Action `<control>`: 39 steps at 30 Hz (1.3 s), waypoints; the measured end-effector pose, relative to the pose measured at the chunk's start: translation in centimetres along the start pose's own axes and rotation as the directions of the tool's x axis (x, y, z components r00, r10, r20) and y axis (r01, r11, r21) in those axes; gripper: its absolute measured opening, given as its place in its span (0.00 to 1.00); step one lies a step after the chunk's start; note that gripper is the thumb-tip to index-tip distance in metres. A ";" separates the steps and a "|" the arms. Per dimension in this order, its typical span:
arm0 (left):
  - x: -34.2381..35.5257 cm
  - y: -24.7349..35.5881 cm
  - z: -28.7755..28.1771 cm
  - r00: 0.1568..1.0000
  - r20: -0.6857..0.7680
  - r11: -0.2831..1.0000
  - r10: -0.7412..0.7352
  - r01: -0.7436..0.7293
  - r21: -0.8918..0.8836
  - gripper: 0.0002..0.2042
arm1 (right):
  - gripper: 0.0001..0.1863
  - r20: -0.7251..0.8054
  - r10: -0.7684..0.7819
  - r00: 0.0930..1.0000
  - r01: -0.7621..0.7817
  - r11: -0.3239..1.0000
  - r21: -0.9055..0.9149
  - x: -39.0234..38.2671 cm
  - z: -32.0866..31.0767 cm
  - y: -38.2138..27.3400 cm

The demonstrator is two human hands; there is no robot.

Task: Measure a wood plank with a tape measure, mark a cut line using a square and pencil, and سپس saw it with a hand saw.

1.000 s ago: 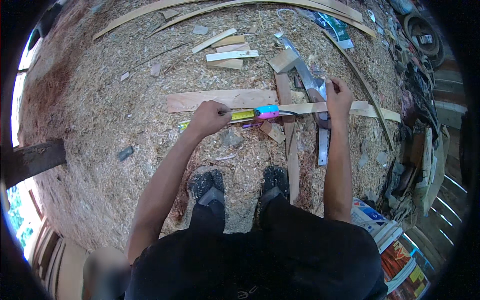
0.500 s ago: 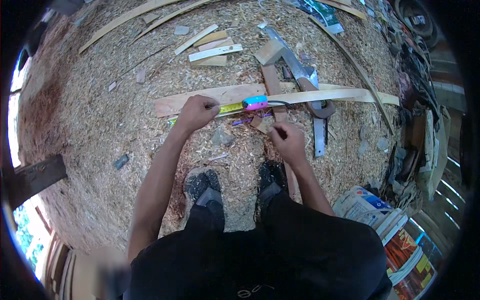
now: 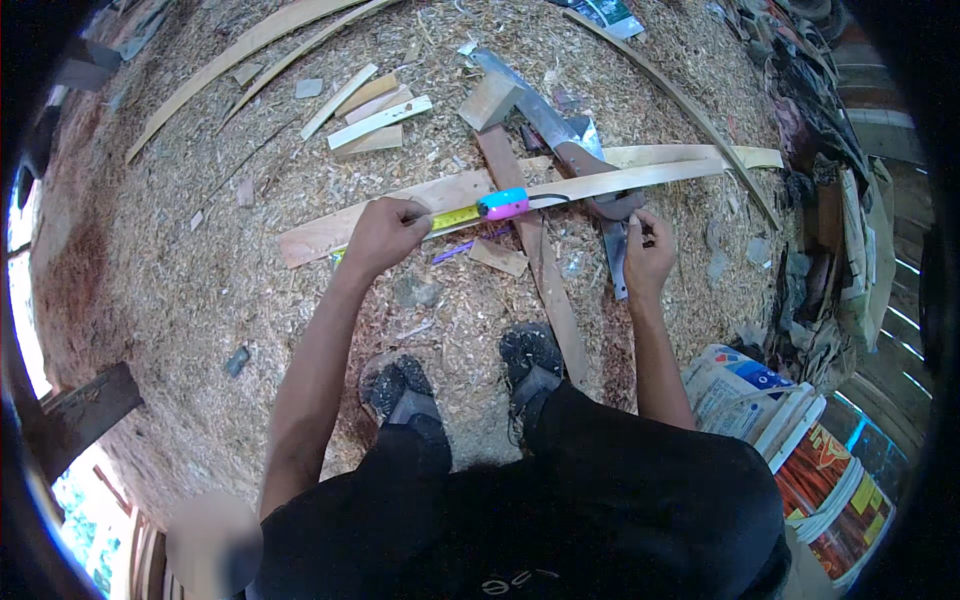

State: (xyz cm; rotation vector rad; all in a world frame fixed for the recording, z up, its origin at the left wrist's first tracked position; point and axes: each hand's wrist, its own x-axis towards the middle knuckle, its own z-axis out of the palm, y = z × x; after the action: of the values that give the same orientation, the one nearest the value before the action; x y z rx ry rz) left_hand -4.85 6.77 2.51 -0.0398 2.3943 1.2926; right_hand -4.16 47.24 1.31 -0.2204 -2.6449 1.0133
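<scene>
Tape measure (image 3: 503, 203): a pink and blue case lying on the long pale board, its yellow blade drawn out toward the person's left along the board's top.
Board (image 3: 330, 233): a long flat plank stretched left to right across the sawdust floor, just ahead of the person's feet; a thin curved wooden strip (image 3: 650, 177) runs on from it to the right.
Left hand (image 3: 385, 235): curled shut over the yellow blade, pressing it onto the board, knuckles up.
Right hand (image 3: 648, 255): fingers bent in a narrow pinch over the metal blade (image 3: 612, 258) of a tool below the strip; whether it actually holds anything, I cannot tell.
Brown plank (image 3: 535, 260): a darker narrow piece crossing under the board and running back toward the right shoe.
Small offcut (image 3: 499, 257): a short pale block lying just below the tape's case, beside a purple pencil-like stick (image 3: 455, 250).
Shoes (image 3: 400, 385): dark, dusted with sawdust, planted near the board.
Scrap pieces (image 3: 375, 120): several short pale slats lying together farther out, beyond the board.
Floor (image 3: 200, 300): covered all over in wood shavings.
Sacks and buckets (image 3: 760, 400): stacked at the person's right, well apart from the work.
</scene>
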 end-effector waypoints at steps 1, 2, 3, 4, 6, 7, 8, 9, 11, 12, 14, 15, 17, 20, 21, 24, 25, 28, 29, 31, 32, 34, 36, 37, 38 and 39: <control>0.1 0.1 0.2 1.000 -0.007 1.000 0.021 -0.021 0.009 0.12 | 0.09 0.006 0.035 0.999 -0.035 0.999 0.015 0.1 -0.1 -0.5; 0.3 0.2 0.4 1.000 -0.011 1.000 0.013 -0.013 0.014 0.12 | 0.09 0.013 0.035 0.999 -0.036 0.999 0.023 0.0 0.2 -0.3; 0.4 0.3 0.6 1.000 -0.023 1.000 0.010 -0.010 0.015 0.13 | 0.09 0.025 0.009 1.000 -0.007 0.996 -0.091 -0.1 0.4 0.3; 0.8 0.6 1.0 1.000 -0.026 1.000 0.014 -0.013 0.012 0.14 | 0.10 0.034 -0.012 0.999 0.019 0.977 -0.212 -0.2 0.2 1.4; 1.1 1.7 1.0 1.000 0.008 0.997 0.023 -0.023 0.068 0.14 | 0.10 0.059 -0.031 0.998 0.044 0.973 -0.226 -0.5 0.2 4.3; 1.1 1.8 1.0 0.999 0.022 0.997 0.025 -0.027 0.078 0.13 | 0.10 0.115 0.056 0.992 -0.029 0.975 -0.222 -0.4 0.0 4.2; 1.1 1.8 1.0 0.999 0.039 0.996 0.029 -0.032 0.087 0.12 | 0.11 0.171 0.142 0.975 -0.101 0.969 -0.225 -0.4 -0.3 3.8; 1.1 1.4 1.4 0.998 0.012 0.996 0.058 -0.059 0.067 0.12 | 0.11 0.163 0.099 0.982 -0.058 0.969 -0.239 -0.6 -0.7 3.3; 0.7 0.9 1.3 0.999 0.002 0.998 0.035 -0.035 0.058 0.12 | 0.11 0.245 0.180 0.953 -0.109 0.955 -0.276 -0.6 -2.1 -0.3; 0.8 0.9 1.4 0.999 0.008 0.998 0.037 -0.037 0.041 0.12 | 0.12 0.296 0.269 0.917 -0.164 0.928 -0.335 -1.0 -2.8 -1.4; 0.4 0.9 1.4 1.000 -0.017 0.999 0.016 -0.015 0.046 0.12 | 0.12 0.339 0.249 0.907 -0.144 0.942 -0.304 -2.3 -4.3 -1.2; 0.3 0.7 1.1 1.000 -0.010 0.998 0.014 -0.014 0.068 0.13 | 0.11 0.363 0.301 0.882 -0.232 0.947 -0.222 -2.8 -5.5 -2.8; 0.2 1.1 1.0 1.000 -0.001 0.996 0.014 -0.014 0.089 0.13 | 0.11 0.389 0.352 0.851 -0.322 0.936 -0.143 -3.1 -7.0 -6.1; -0.3 1.3 0.9 1.000 -0.005 0.993 -0.009 0.010 0.116 0.14 | 0.12 0.700 0.108 0.706 -0.448 0.833 0.323 -3.7 -6.6 -10.6; -0.4 1.3 0.9 1.000 0.011 0.995 -0.014 0.013 0.101 0.13 | 0.12 0.729 0.043 0.684 -0.487 0.771 0.411 -3.6 -5.5 -12.1; -1.0 0.5 0.8 0.999 0.027 0.997 -0.038 0.036 0.074 0.14 | 0.14 0.791 -0.089 0.605 -0.622 0.566 0.540 -2.3 -1.5 -16.9; -1.3 0.3 0.9 0.998 0.033 0.997 -0.050 0.048 0.062 0.14 | 0.16 0.721 -0.213 0.660 -0.459 0.645 0.610 -1.9 -0.3 -18.0; -2.2 -0.1 0.8 1.000 -0.020 0.999 -0.005 0.006 0.040 0.14 | 0.19 0.714 -0.280 0.641 -0.237 0.814 0.531 0.2 2.6 -20.2; -2.2 0.0 0.8 1.000 -0.023 0.999 -0.006 0.007 0.038 0.14 | 0.21 0.764 -0.200 0.613 -0.175 0.909 0.379 1.0 3.4 -20.6; -2.4 -0.3 0.7 0.999 0.033 0.997 -0.034 0.032 0.065 0.13 | 0.20 0.762 -0.302 0.573 -0.114 0.891 0.439 1.8 6.5 -20.5; -2.5 -0.4 0.7 0.999 0.027 0.997 -0.041 0.039 0.063 0.13 | 0.19 0.748 -0.391 0.537 -0.055 0.868 0.493 2.0 7.9 -20.3; -2.6 -0.5 0.9 0.999 -0.033 0.995 0.009 -0.006 0.102 0.13 | 0.17 0.725 -0.463 0.510 0.052 0.858 0.512 2.2 9.7 -19.3; -2.4 -0.3 0.8 1.000 -0.005 0.995 -0.025 0.026 0.092 0.13 | 0.16 0.670 -0.528 0.522 0.134 0.826 0.547 2.0 10.8 -18.7; -2.4 -0.4 0.7 0.998 0.023 0.995 -0.060 0.058 0.086 0.13 | 0.14 0.730 -0.456 0.510 0.090 0.872 0.482 1.9 10.4 -19.3; -2.4 -0.6 0.7 0.998 0.019 0.994 -0.066 0.064 0.083 0.13 | 0.14 0.733 -0.458 0.503 0.089 0.871 0.483 1.9 10.4 -19.4; -2.4 -0.8 0.7 0.999 0.001 0.996 -0.042 0.042 0.077 0.13 | 0.13 0.776 -0.411 0.478 0.083 0.901 0.426 1.9 10.4 -19.4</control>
State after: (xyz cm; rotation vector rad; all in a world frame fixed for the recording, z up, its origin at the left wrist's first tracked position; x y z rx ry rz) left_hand -2.22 6.49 2.44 -0.0656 2.4252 1.1797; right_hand -10.11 26.86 7.39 1.0177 -3.0437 1.7735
